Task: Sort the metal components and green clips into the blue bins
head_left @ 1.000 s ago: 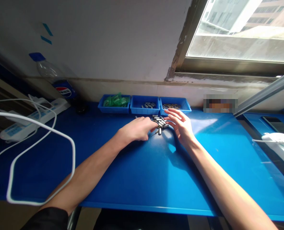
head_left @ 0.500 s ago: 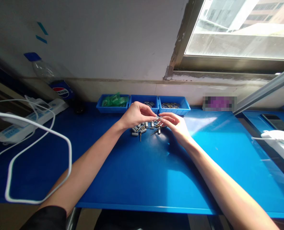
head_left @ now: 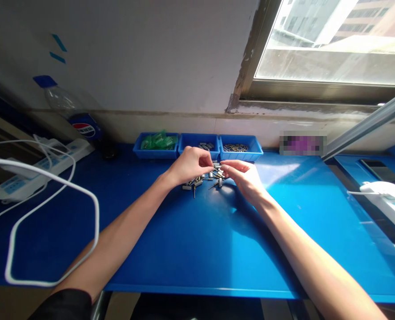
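Blue and partly sunlit, the tabletop [head_left: 171, 249] is carrying a loose heap of small metal parts [head_left: 199, 182] in front of three blue bins [head_left: 240, 156]. At the heap, the left hand [head_left: 189, 165] is holding thumb and fingertips nearly together; the right hand [head_left: 246, 180] is facing it, fingertips likewise close. Whether either grip is pinching a part, I cannot tell. Handling such slim pieces well is probably calling for a light pinch, steady wrists and fingertips clear of neighbouring pieces.
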`<state>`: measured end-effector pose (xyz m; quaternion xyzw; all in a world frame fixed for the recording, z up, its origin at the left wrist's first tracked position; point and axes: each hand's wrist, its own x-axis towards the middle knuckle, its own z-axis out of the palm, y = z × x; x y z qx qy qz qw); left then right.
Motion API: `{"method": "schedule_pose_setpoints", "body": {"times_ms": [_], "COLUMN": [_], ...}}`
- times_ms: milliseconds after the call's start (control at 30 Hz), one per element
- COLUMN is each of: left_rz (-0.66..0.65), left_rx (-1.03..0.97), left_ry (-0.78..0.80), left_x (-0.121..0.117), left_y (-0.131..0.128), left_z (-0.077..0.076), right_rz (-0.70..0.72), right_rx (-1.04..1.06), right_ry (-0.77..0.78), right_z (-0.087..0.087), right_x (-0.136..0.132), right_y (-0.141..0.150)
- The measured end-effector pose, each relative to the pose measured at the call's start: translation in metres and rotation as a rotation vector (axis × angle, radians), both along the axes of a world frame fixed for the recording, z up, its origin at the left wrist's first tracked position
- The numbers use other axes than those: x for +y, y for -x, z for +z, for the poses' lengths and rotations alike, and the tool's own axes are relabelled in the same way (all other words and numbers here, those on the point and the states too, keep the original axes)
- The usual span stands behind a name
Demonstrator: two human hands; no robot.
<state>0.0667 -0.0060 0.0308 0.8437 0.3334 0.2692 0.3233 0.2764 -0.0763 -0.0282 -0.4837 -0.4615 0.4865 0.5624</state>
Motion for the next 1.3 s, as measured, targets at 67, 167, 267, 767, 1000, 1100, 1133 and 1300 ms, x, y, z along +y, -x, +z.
{"method": "schedule_pose_setpoints", "body": {"times_ms": [67, 167, 267, 767, 1000, 1100, 1133, 1300], "left_rz": [-0.018, -0.204, -0.362, -0.342, -0.344, -0.248, -0.204, -0.101], "left_rx": [0.112, 0.328, 0.569, 0.698, 0.485, 0.306, 0.241, 0.117], "left_ry": [-0.068, -0.057, -0.043, -0.149, -0.114, -0.103, -0.113, -0.157], "left_x": [0.002, 0.003, 0.003, -0.011, -0.007, -0.007, -0.007, -0.007], "left_y": [0.006, 0.016, 0.02, 0.007, 0.011, 0.008, 0.007, 0.003], "left_z": [0.007, 0.017, 0.02, 0.011, 0.016, 0.021, 0.022, 0.018], "right_rz": [-0.039, -0.102, -0.083, -0.033, -0.028, -0.04, -0.041, 0.021], "right_rx": [0.0, 0.037, 0.069, -0.005, 0.005, -0.024, -0.042, -0.109], "right_ry": [-0.017, -0.061, -0.098, -0.067, -0.09, -0.094, -0.092, -0.068], "right_z": [0.0, 0.0, -0.001, 0.0, 0.001, 0.004, 0.006, 0.011], "right_x": [0.001, 0.003, 0.005, 0.004, 0.003, 0.001, 0.0, -0.003], "right_y": [-0.001, -0.004, -0.008, -0.008, -0.008, -0.007, -0.007, -0.002]}}
